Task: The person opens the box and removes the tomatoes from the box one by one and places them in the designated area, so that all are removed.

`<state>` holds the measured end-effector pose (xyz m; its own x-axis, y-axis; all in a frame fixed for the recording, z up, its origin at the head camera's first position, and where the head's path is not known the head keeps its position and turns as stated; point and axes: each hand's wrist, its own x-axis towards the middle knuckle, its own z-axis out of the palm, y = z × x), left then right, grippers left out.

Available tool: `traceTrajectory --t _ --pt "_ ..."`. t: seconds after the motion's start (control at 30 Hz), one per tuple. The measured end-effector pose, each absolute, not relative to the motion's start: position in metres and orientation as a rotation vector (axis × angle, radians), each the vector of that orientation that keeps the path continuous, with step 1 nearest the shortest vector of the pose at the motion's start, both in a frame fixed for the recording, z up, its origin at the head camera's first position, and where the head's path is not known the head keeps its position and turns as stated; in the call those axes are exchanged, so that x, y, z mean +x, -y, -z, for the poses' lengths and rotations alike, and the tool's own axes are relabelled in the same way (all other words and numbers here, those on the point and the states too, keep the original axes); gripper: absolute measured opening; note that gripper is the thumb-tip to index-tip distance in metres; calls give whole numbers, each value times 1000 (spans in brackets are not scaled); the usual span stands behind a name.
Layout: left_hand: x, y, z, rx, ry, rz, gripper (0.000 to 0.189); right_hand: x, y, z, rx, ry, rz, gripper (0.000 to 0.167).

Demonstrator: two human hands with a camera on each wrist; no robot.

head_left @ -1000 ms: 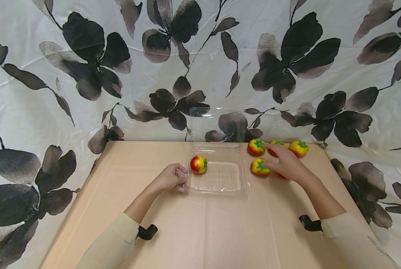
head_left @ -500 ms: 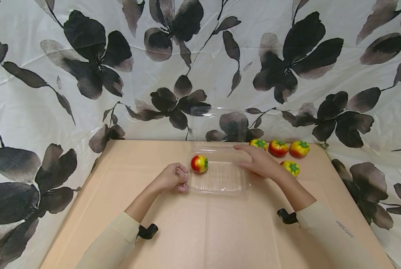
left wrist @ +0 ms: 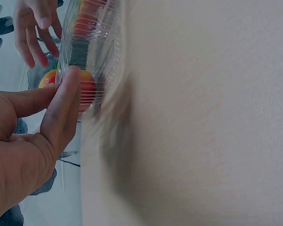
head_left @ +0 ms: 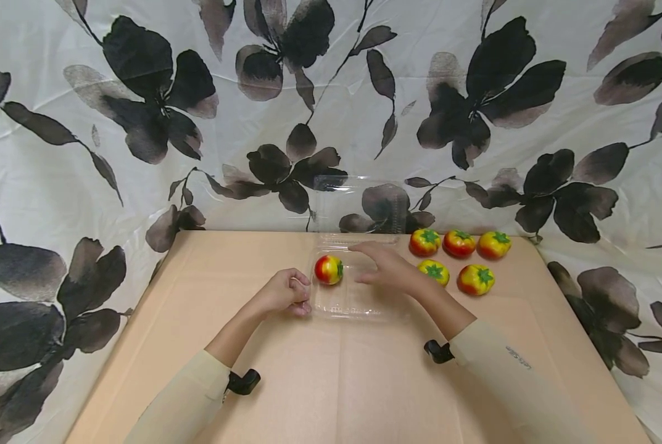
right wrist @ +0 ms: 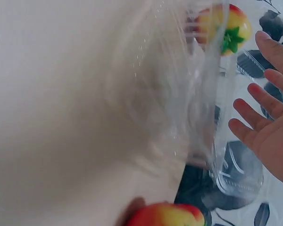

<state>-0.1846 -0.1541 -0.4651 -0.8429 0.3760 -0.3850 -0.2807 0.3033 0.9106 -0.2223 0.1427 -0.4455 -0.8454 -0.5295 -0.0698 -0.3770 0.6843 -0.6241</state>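
A clear hinged plastic container lies at the back middle of the table, its lid raised against the cloth. Inside its left part sits a round red-and-yellow fruit with a green leafy top. My left hand pinches the container's left rim between thumb and fingers, seen closely in the left wrist view. Over the right part of the container hovers my right hand. Its fingers are spread with nothing in them, as the right wrist view shows, with the fruit in front of them.
To the right of the container are several matching fruits, including one at the back right and one at the front. A floral cloth hangs right behind the table's back edge.
My right hand has moved left from the loose fruits to over the container, uncovering the fruits behind it. My left hand keeps its pinch on the rim, and the fruit inside stays put.
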Motion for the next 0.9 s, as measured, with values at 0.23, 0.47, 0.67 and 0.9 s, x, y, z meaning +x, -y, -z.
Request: traceTrajectory --t 0.23,0.47,0.67,0.9 --pt "-184 154 465 82 -2032 -1591 27 -229 -121 457 -745 -2638 934 70" --pt "-184 153 465 90 -2033 -1590 27 -234 -104 462 -713 -2652 960 69" --pt "-184 153 464 96 -2032 -1590 27 -234 -93 467 -712 -2637 972 67" --pt "-185 153 465 99 -2027 -1595 26 -233 -84 472 -773 -2619 986 69"
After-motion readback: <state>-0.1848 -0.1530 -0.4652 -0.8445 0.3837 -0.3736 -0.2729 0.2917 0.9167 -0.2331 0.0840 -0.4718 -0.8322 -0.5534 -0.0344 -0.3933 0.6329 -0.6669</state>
